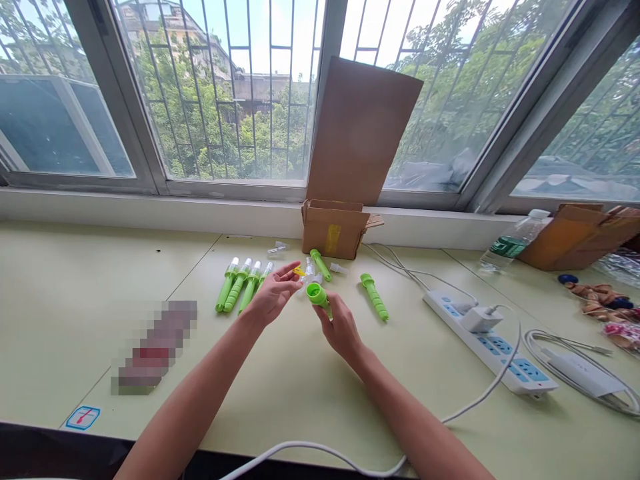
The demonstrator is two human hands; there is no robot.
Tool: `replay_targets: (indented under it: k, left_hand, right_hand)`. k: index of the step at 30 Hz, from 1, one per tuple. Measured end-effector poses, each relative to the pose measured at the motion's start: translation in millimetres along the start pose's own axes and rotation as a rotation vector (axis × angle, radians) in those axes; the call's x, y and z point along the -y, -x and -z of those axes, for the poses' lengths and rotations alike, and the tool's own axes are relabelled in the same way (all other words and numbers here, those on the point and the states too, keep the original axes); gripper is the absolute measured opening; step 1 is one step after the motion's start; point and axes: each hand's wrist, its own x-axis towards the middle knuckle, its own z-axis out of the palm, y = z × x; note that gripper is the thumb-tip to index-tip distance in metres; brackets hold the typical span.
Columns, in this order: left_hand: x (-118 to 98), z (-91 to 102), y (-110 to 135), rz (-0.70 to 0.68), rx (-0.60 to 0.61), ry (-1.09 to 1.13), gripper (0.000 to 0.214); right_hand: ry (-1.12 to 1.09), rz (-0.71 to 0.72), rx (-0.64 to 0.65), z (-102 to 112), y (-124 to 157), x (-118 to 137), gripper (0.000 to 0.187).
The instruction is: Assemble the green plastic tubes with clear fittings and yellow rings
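My left hand (pixel 274 292) pinches a small yellow plastic piece (pixel 299 271) between thumb and fingers. Close beside it, my right hand (pixel 341 327) is closed around a green plastic tube (pixel 316 294), its wide open end tilted up toward me. To the left of my hands lie several green tubes fitted with clear caps (pixel 243 279), side by side; my left hand partly hides the rightmost. Two green tubes without clear caps rest on the table, one behind my hands (pixel 321 265) and one to the right (pixel 375 297). Loose clear plastic caps (pixel 339 268) lie behind my hands.
A cardboard box (pixel 330 230) stands by the window with its flap raised. On the right are a white power strip (pixel 493 347) with cables, a coiled charger (pixel 583 370), a plastic bottle (pixel 515 241) and another carton (pixel 575 240). A white cord crosses near the front edge.
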Motion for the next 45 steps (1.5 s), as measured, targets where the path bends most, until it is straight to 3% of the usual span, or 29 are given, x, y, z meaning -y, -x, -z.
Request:
replay_targets:
  k: [8,15,29,32,35,39,45]
  left_hand:
    - [3,3.0,-2,-0.013,-0.005,-0.033,0.056]
    - [7,13.4,-11,-0.139,-0.122,-0.247,0.057]
    - [22,29.1,-19,-0.101,-0.129,-0.375,0.057]
    - [28,32.7,-19,-0.154,-0.135,-0.56,0.052]
    - [37,36.6,-18,-0.251,-0.127,-0.894,0.048]
    - [51,41.7,-17,-0.305,0.002,-1.261,0.055]
    - [60,52.0,-22,-0.304,0.016,-1.423,0.059]
  right_hand:
    - [0.003,0.003,0.002,0,1,0,0.02]
    - [0.014,0.001,-0.002,0,1,-1,0.02]
    - [0.011,0.014,-0.006,-1,0,0,0.02]
    - [0.012,0.015,-0.006,-1,0,0,0.02]
    - [0.013,0.01,0.001,-1,0,0,0.02]
    - [0.014,0.012,0.005,0,0,0,0.02]
    - [0.015,0.016,0.01,-1,1,0,0.02]
